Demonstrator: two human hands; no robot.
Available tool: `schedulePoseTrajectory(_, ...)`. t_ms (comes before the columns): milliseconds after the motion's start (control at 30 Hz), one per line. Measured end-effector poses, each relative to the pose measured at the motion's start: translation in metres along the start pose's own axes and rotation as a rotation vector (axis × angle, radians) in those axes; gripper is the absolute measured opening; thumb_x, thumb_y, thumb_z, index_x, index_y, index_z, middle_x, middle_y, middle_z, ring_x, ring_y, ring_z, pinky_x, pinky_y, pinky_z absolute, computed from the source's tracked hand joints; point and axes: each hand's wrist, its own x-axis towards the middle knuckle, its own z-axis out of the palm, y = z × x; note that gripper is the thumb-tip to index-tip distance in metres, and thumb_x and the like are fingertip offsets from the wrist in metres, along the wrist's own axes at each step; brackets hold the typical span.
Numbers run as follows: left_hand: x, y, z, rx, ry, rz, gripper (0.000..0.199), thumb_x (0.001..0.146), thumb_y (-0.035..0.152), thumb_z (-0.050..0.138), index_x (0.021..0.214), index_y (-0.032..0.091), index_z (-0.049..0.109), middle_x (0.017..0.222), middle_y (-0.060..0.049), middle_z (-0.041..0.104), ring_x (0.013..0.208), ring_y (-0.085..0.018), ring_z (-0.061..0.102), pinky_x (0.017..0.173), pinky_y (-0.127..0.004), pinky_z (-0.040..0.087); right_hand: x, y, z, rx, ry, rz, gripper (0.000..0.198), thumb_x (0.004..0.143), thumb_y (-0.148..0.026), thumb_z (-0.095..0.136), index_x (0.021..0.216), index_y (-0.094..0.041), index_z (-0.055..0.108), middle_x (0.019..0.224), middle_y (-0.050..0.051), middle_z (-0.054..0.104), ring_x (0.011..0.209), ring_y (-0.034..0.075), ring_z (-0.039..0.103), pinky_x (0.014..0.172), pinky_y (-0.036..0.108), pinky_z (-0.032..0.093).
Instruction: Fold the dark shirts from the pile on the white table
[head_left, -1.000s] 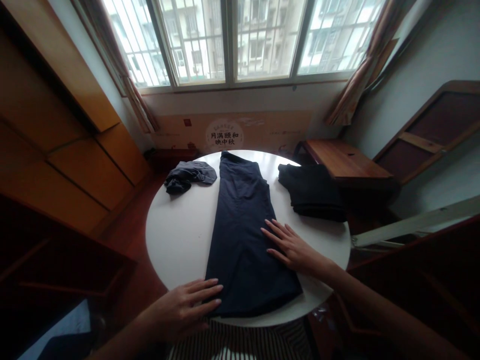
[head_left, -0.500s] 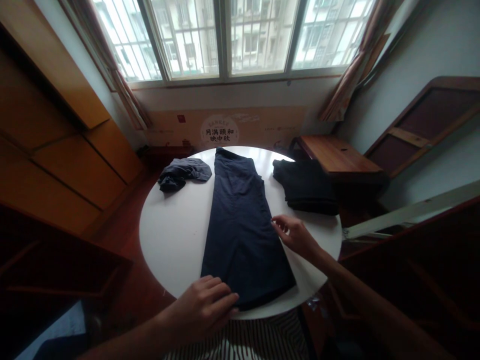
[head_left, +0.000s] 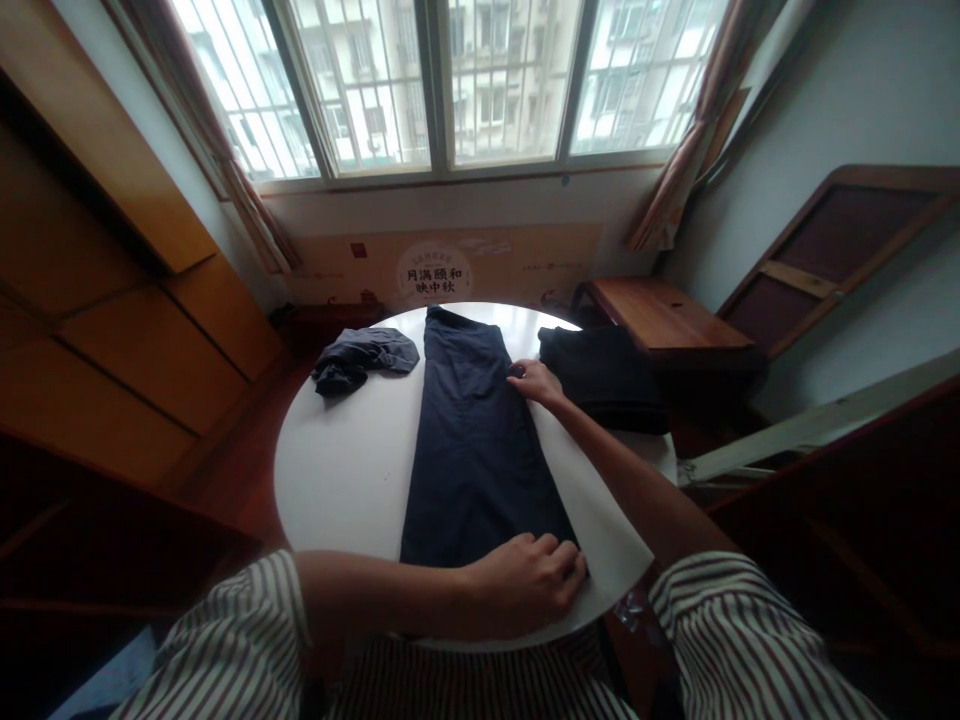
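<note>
A pair of navy shorts (head_left: pixel 472 460), folded lengthwise, lies on the round white table (head_left: pixel 330 480). Its waistband points toward the window and the wider leg hem toward me. My left hand (head_left: pixel 532 580) reaches across the hem, its curled fingers closed on the near right corner. Farther up, my right hand (head_left: pixel 534 380) pinches the right edge of the shorts below the waistband. The left forearm hides much of the hem.
A crumpled dark grey garment (head_left: pixel 367 357) lies at the table's far left. Folded black clothing (head_left: pixel 607 375) rests at the right, close beside my right hand. A wooden side table (head_left: pixel 660 315) stands beyond it, under the window's right side.
My left hand has moved right along the hem to the near right corner. My right hand has moved up the right edge, away from me, and now pinches it. The shorts' bulging upper right edge looks straighter.
</note>
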Motion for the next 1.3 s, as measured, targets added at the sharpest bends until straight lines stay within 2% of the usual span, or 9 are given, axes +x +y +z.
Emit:
schedulePoseTrajectory(233,0.006,0.006,0.003,-0.056,0.051,0.034,0.031,0.098,0.015,0.042,0.126,0.004,0.048,0.095,-0.009,0.056,0.077,-0.018,0.055,0.064,-0.03,0.046,-0.001,0.001,-0.002,-0.055,-0.022,-0.007,0.036,0.095,-0.036,0.061,0.125,-0.017,0.058,0.125,0.009,0.06,0.105,0.024,0.062,0.087,0.044,0.054)
schedulePoseTrajectory(433,-0.017,0.012,-0.013,-0.228,0.012,0.046,0.028,0.1,0.025,0.044,0.125,0.013,0.049,0.095,-0.005,0.059,0.074,-0.016,0.056,0.062,-0.03,0.044,-0.044,0.004,0.0,-0.118,-0.096,-0.068,0.041,0.091,-0.03,0.067,0.129,-0.017,0.058,0.108,0.009,0.068,0.093,0.021,0.066,0.087,0.038,0.053)
schedulePoseTrajectory(533,-0.046,0.001,-0.025,-0.292,0.053,0.004,0.025,0.1,0.024,0.045,0.123,0.017,0.052,0.093,-0.003,0.062,0.076,-0.015,0.057,0.066,-0.029,0.046,-0.084,0.005,-0.001,-0.212,-0.138,-0.225,0.048,0.092,-0.028,0.064,0.137,-0.013,0.053,0.102,0.013,0.069,0.089,0.024,0.067,0.083,0.036,0.054)
schedulePoseTrajectory(700,-0.121,-0.048,-0.018,-0.098,0.156,-0.257,0.038,0.093,0.003,0.044,0.128,0.014,0.054,0.106,-0.01,0.066,0.091,-0.019,0.061,0.081,-0.033,0.051,-0.151,0.017,-0.01,-0.249,-0.233,-0.711,0.041,0.092,-0.034,0.061,0.131,-0.019,0.062,0.137,0.017,0.057,0.124,0.032,0.054,0.102,0.05,0.046)
schedulePoseTrajectory(800,-0.164,-0.07,-0.005,0.04,0.11,-0.302,0.051,0.09,-0.003,0.042,0.135,0.017,0.052,0.124,-0.012,0.063,0.107,-0.022,0.06,0.09,-0.038,0.052,-0.182,0.031,-0.018,-0.179,-0.342,-0.779,0.059,0.092,-0.046,0.06,0.145,-0.021,0.049,0.149,0.015,0.048,0.138,0.032,0.042,0.11,0.053,0.04)
schedulePoseTrajectory(933,-0.196,-0.074,0.004,0.057,0.052,-0.202,0.053,0.093,0.002,0.044,0.142,0.023,0.048,0.136,-0.012,0.058,0.11,-0.021,0.061,0.092,-0.037,0.054,-0.211,0.052,-0.031,-0.12,-0.415,-0.806,0.084,0.085,-0.057,0.066,0.153,-0.018,0.035,0.156,0.017,0.036,0.144,0.034,0.031,0.114,0.054,0.035)
schedulePoseTrajectory(1000,-0.201,-0.073,0.005,0.041,0.055,-0.156,0.051,0.096,0.005,0.044,0.143,0.022,0.047,0.136,-0.013,0.059,0.108,-0.02,0.062,0.093,-0.037,0.054,-0.221,0.059,-0.036,-0.095,-0.406,-0.837,0.078,0.085,-0.049,0.069,0.151,-0.017,0.04,0.154,0.018,0.039,0.143,0.031,0.035,0.113,0.048,0.039)
schedulePoseTrajectory(1133,-0.195,-0.083,0.004,0.033,0.12,-0.126,0.047,0.098,0.007,0.043,0.142,0.023,0.047,0.134,-0.012,0.061,0.106,-0.018,0.063,0.093,-0.035,0.054,-0.229,0.064,-0.038,-0.069,-0.272,-0.933,0.042,0.093,-0.019,0.06,0.135,-0.013,0.059,0.142,0.018,0.054,0.139,0.026,0.042,0.109,0.037,0.047)
schedulePoseTrajectory(1300,-0.175,-0.092,-0.002,-0.027,0.166,0.004,0.037,0.098,0.01,0.048,0.132,0.023,0.056,0.126,-0.01,0.066,0.107,-0.017,0.062,0.093,-0.034,0.053,-0.226,0.058,-0.037,-0.038,-0.231,-1.049,0.039,0.096,-0.005,0.043,0.13,-0.011,0.061,0.128,0.016,0.066,0.133,0.024,0.05,0.107,0.039,0.048)
